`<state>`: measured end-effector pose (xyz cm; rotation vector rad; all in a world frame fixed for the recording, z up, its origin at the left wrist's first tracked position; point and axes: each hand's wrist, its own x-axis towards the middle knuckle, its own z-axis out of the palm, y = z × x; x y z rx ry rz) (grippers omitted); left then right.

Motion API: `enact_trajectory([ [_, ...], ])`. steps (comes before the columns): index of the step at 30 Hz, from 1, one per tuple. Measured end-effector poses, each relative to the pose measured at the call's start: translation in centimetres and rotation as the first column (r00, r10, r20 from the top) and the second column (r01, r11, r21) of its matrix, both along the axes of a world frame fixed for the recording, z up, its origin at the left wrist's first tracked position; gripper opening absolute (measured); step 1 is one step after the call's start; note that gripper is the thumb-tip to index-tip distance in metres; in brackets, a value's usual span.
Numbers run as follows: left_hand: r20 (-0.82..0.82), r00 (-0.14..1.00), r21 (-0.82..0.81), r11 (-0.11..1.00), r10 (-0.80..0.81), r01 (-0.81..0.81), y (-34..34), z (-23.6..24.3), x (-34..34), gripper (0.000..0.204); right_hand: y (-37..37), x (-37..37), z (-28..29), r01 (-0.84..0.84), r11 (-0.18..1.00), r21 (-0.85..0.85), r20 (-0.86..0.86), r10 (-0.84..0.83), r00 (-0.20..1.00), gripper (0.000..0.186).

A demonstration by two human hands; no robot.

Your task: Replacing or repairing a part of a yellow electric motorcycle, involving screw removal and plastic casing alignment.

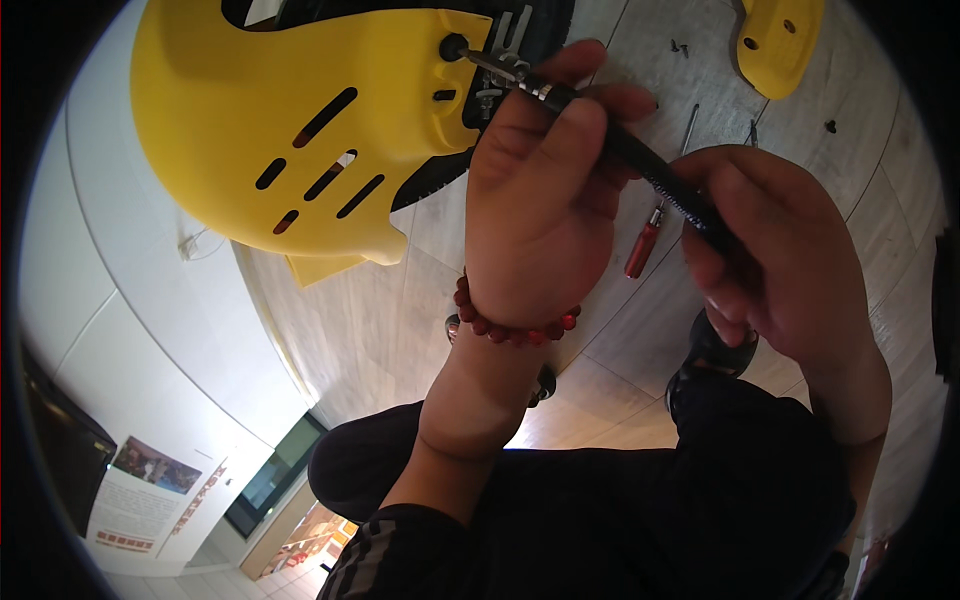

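Observation:
A large yellow plastic shell (270, 110) with dark slots fills the upper left. A black screwdriver (630, 152) runs diagonally, its metal tip at a dark round hole (453, 46) on the shell's edge. My left hand (545, 190), with a red bead bracelet on the wrist, pinches the shaft near the tip. My right hand (780, 250) is closed around the handle end at the right.
A red-handled screwdriver (650, 235) lies on the pale wood floor (400, 320). A second yellow part (780, 40) sits at the top right, with small dark screws (680, 46) scattered near it. My dark-trousered knees and dark shoes fill the bottom.

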<state>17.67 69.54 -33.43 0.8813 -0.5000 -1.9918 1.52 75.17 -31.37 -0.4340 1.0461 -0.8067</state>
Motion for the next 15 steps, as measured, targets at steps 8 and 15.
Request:
enact_trajectory([
  [8,-0.143,0.981,-0.102,0.988,-0.131,0.117,-0.5,-1.5,0.9,0.024,1.2,1.7,-3.1,-0.343,0.620,-0.705,-0.677,-0.448,0.584,0.042],
  [15,0.025,0.996,0.068,0.994,-0.086,0.084,-0.7,-0.4,0.1,0.018,0.6,0.1,-1.2,-0.081,0.997,-0.004,0.395,0.076,0.916,0.040],
])
